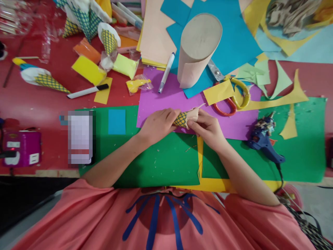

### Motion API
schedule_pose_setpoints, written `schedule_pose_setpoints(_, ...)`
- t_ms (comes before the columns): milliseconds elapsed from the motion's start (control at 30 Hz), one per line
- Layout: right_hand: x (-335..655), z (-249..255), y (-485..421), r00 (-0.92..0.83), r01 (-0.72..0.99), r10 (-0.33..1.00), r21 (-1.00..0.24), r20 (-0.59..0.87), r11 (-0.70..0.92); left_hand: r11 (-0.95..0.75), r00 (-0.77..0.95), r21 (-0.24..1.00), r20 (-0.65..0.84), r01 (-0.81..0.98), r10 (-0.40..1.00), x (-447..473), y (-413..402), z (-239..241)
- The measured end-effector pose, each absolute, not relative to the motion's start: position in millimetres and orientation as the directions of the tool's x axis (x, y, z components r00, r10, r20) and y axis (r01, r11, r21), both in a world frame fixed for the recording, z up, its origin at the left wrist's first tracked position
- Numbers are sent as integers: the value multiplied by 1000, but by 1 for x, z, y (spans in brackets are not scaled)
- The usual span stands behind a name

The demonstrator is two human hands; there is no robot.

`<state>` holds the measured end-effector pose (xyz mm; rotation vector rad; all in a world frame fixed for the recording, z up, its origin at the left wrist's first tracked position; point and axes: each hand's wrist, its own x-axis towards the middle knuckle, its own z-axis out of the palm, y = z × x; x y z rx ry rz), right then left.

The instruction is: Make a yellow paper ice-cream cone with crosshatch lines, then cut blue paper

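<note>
Left hand [157,125] and right hand [208,130] hold a yellow, blue-latticed paper cone [181,119].

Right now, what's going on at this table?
A person in a pink shirt holds a small yellow paper cone with blue lattice lines in both hands over a purple paper sheet. The left hand grips its patterned body; the right hand pinches the beige material at its open end. A blue glue gun lies untouched on a green paper sheet to the right, and scissors with red and yellow handles lie beyond the hands.
</note>
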<state>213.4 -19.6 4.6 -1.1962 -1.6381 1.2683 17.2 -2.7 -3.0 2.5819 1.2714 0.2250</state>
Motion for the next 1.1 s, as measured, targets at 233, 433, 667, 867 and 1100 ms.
schedule_pose_setpoints(233,210,-6,-22,-262,289,961,-943,90,167,-631,650,278,30,724,760,21,-6,-5)
schedule_pose_setpoints(433,214,6,-23,-348,282,934,-941,83,188,-612,626,257,36,748,779,21,-4,-5)
schedule_pose_setpoints(667,211,5,-25,-306,308,948,-934,84,182,-620,645,276,1,734,764,20,-1,-4)
schedule_pose_setpoints(867,209,0,-28,-185,361,966,-902,182,239,-626,647,362,79,690,759,20,-2,-1)
schedule_pose_setpoints(1100,209,0,-27,-188,322,974,-930,123,180,-646,672,444,122,621,730,18,2,-7)
